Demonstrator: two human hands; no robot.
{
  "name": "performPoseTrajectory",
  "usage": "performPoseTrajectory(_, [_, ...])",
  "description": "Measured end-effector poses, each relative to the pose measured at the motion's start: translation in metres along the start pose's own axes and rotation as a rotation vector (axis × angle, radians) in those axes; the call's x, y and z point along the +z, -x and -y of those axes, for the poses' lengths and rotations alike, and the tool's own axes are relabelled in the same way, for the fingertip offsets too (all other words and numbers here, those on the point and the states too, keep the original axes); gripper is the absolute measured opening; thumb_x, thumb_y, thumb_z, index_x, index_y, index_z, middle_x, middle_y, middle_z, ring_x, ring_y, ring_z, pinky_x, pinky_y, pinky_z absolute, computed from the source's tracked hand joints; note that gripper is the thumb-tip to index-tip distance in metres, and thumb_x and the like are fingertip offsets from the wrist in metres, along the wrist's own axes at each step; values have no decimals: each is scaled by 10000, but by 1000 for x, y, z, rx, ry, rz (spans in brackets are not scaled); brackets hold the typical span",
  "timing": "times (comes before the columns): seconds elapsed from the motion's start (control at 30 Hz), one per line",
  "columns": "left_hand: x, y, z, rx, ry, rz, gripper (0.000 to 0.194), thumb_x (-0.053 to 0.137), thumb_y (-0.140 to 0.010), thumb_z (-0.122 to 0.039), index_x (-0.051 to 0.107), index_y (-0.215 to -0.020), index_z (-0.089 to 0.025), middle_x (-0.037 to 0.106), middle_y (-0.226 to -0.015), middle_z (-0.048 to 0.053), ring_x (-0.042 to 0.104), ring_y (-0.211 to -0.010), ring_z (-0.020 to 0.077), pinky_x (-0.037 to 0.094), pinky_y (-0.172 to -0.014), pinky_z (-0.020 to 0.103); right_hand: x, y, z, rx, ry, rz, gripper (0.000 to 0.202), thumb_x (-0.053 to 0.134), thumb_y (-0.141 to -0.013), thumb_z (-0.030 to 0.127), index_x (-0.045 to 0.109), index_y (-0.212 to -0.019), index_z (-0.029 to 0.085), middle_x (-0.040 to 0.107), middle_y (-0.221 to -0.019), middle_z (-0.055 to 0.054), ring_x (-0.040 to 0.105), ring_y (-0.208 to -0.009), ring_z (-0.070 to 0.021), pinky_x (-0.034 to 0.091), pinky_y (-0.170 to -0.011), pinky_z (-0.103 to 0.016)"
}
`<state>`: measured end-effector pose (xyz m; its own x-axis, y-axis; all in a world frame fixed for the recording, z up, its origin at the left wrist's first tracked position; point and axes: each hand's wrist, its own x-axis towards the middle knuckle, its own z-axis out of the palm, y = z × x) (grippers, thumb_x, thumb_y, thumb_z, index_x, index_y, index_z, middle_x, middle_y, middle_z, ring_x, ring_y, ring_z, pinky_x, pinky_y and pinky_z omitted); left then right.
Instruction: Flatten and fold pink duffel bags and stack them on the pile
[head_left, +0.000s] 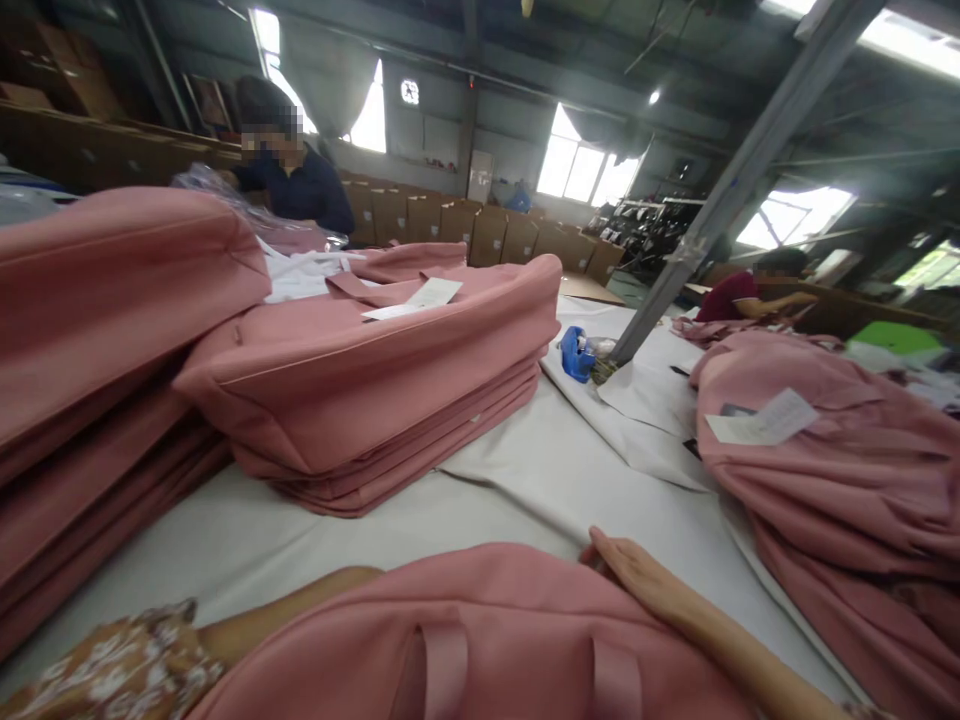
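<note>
A pink bag (525,660) with two short strap loops lies right in front of me, its rounded edge facing away. My right hand (626,570) rests against the far right edge of this bag, fingers partly curled behind it and partly hidden. My left forearm reaches round the other side, and the bag covers my left hand, so its fingers do not show. Beyond the bag is a stack of flat pink bags (405,390), with a white paper tag (420,298) on the top one.
Another pink stack (112,300) rises at the left, and a pink pile with a tag (817,450) lies at the right. A grey post (697,240) slants up from the white-covered table (510,500) near a blue item (576,354). Two people work farther back.
</note>
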<state>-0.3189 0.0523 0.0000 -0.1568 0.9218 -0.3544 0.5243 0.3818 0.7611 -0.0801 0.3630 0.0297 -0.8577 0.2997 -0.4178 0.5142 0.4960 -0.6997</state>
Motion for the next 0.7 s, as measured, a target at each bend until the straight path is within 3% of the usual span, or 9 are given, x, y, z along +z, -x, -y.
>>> performPoseTrajectory(0.07, [-13,-15,2,-46,44,-20,620,363,-772,-727,579,-613,-168,506,-553,-6,471,-555,150,398,-497,252,-7,24,-5,-73,15,-70,610,258,-992,590,683,-877,168,687,-824,-40,628,-831,-231,478,-788,-340])
performPoseTrajectory(0.17, [-40,-26,-14,-74,90,-146,631,253,-891,-647,634,-870,-145,614,-778,39,555,-704,169,449,-605,250,-7,51,-5,-161,141,-215,392,454,-957,530,669,-987,204,673,-972,-39,609,-925,-221,472,-825,-314])
performPoseTrajectory(0.2, [-48,-25,-24,-54,94,-161,624,244,-914,-628,635,-969,-145,637,-866,54,577,-766,174,465,-658,256,-5,55,-3,-195,174,-215,345,497,-946,504,659,-1045,215,662,-1032,-43,600,-967,-216,468,-856,-310])
performPoseTrajectory(0.27, [-57,-21,-47,44,45,-79,570,317,-928,-606,636,-1103,-167,668,-1025,69,606,-903,194,474,-793,277,-1,54,4,-261,209,-149,316,545,-937,464,643,-1127,230,642,-1116,-52,586,-1030,-209,456,-913,-306])
performPoseTrajectory(0.37, [-51,-13,-75,155,-175,88,548,527,-849,-593,622,-1222,-203,662,-1197,95,604,-1062,270,445,-934,341,5,42,14,-311,225,-67,381,597,-915,442,609,-1227,224,629,-1174,-67,580,-1074,-217,452,-959,-319])
performPoseTrajectory(0.43, [-41,-10,-82,141,-289,94,670,654,-740,-601,592,-1273,-201,642,-1241,125,594,-1100,320,440,-959,378,5,36,19,-319,241,-41,446,618,-898,445,585,-1275,208,606,-1238,-87,561,-1127,-237,434,-1004,-342])
performPoseTrajectory(0.57, [-31,0,-92,68,-294,129,856,784,-532,-608,583,-1268,-220,662,-1197,117,622,-1034,342,481,-891,380,0,39,29,-249,289,39,588,667,-843,495,545,-1347,219,552,-1340,-106,508,-1219,-289,376,-1078,-404])
performPoseTrajectory(0.7, [-39,23,-116,10,-182,198,720,783,-536,-562,631,-1160,-237,713,-1035,46,655,-872,281,498,-735,297,-9,54,46,-209,242,147,630,714,-796,467,531,-1365,264,610,-1258,-79,559,-1139,-286,439,-1009,-385])
